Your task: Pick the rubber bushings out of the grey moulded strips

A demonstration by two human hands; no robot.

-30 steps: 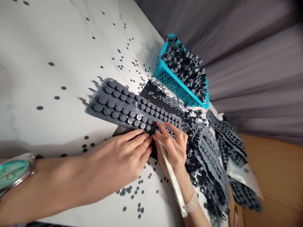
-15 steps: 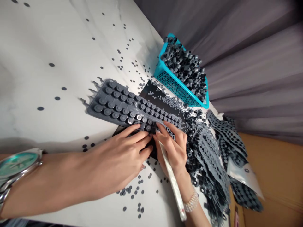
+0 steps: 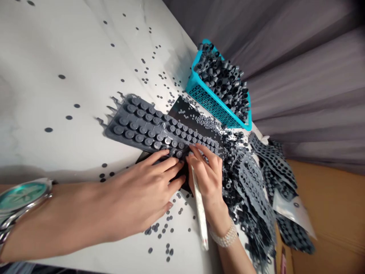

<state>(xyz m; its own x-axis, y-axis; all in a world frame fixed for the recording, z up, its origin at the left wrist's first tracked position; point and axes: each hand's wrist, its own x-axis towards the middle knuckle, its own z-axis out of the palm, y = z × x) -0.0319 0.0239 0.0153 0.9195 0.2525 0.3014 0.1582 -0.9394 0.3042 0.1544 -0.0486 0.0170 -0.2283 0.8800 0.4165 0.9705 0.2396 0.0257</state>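
A grey rubber sheet (image 3: pixel 142 125) studded with rows of round caps lies on the white table (image 3: pixel 57 45), partly over a black board (image 3: pixel 185 110). My left hand (image 3: pixel 142 194) rests flat on the sheet's near edge, fingers stretched out and pressing it down. My right hand (image 3: pixel 207 175) is closed around a thin white stick (image 3: pixel 199 213), with its fingertips and the stick's tip on the caps at the sheet's near right end. A watch (image 3: pixel 19 198) is on my left wrist and a bead bracelet (image 3: pixel 225 238) on my right.
A turquoise basket (image 3: pixel 211 102) heaped with small dark rubber rings stands at the back. A pile of punched grey sheets and loose rings (image 3: pixel 256 182) lies right of my hands. Small dark discs (image 3: pixel 159 228) are scattered over the table. Grey curtain behind, cardboard (image 3: pixel 327 213) at right.
My right hand turned slightly, swinging the stick's rear end to the left. My left fingers slid forward onto the sheet's edge.
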